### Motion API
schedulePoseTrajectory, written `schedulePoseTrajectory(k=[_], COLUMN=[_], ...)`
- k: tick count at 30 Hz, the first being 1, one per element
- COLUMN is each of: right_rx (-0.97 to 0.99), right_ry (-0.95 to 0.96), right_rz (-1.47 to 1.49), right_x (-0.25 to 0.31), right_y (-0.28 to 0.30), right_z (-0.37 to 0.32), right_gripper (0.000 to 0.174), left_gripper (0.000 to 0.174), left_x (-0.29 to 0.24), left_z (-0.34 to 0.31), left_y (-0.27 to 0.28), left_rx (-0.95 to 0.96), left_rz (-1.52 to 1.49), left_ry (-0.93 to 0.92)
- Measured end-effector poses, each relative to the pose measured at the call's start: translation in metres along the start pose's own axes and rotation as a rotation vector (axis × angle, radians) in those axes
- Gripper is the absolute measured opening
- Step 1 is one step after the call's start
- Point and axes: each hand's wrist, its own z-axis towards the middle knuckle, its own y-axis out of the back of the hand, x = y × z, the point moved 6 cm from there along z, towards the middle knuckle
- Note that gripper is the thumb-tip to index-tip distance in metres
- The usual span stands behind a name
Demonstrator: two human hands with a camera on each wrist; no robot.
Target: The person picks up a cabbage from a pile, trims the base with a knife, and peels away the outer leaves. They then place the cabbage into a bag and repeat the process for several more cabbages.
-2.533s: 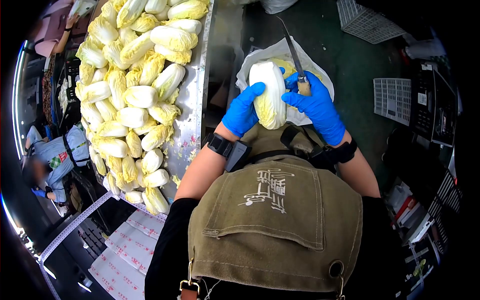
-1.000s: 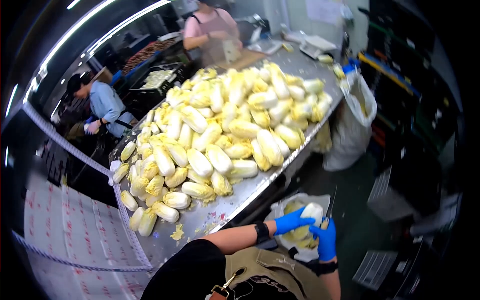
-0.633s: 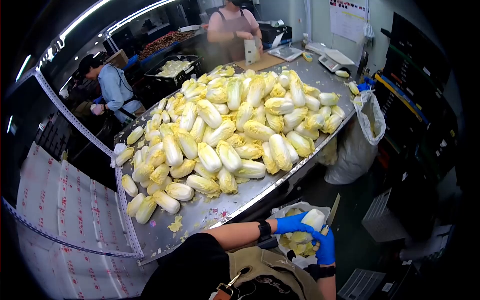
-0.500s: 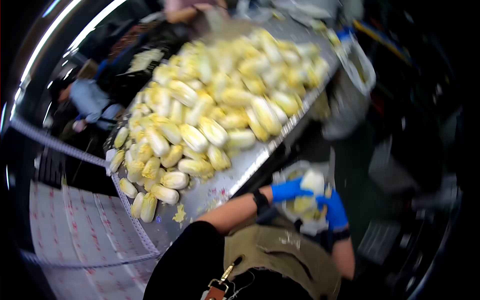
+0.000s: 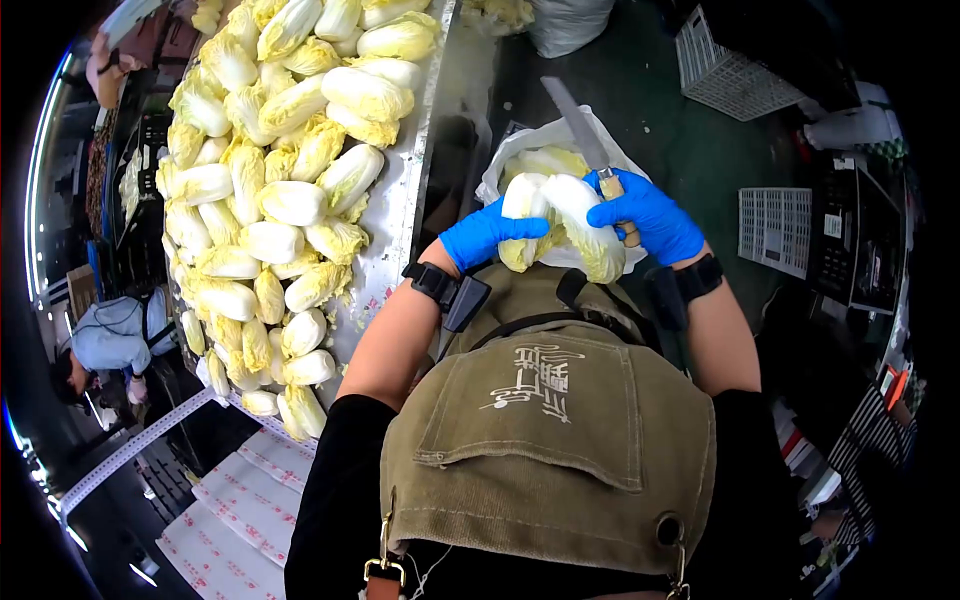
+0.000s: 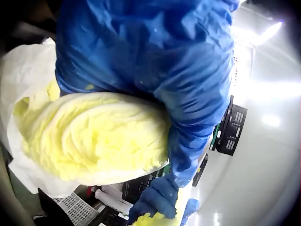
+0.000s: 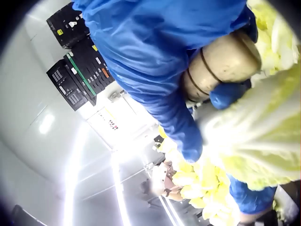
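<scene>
Two napa cabbage halves are held apart over a white bag. My blue-gloved left hand grips the left half; its layered yellow cut face fills much of the left wrist view. My gloved right hand grips the wooden handle of a knife, the blade pointing up and away. Its thumb also presses on the right half, which tilts downward beside the knife handle. Yellow leaves lie in the bag beneath.
A metal table to the left bears a heap of napa cabbages. White plastic crates stand on the floor at right, with another white sack ahead. Someone in a blue shirt is at far left.
The single whole cabbage between my hands is now two halves, one in each hand. My head turned toward the table and back down. The knife stays in my right hand.
</scene>
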Motion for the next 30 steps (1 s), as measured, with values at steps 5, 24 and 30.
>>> schedulePoseTrajectory(k=[5, 24, 30], right_rx=[-0.124, -0.389, -0.399], right_ry=[-0.033, 0.687, 0.632], right_rz=[-0.263, -1.451, -1.489], right_x=[0.001, 0.027, 0.024], right_y=[0.046, -0.029, -0.027], right_z=[-0.011, -0.069, -0.075], right_gripper=[0.048, 0.012, 0.01], left_gripper=[0.064, 0.049, 0.051], left_x=[-0.009, -0.018, -0.016], left_z=[-0.006, -0.001, 0.0], left_y=[0.02, -0.049, -0.053], left_rx=[0.05, 0.093, 0.066], left_rz=[0.159, 0.012, 0.072], left_ry=[0.015, -0.142, -0.115])
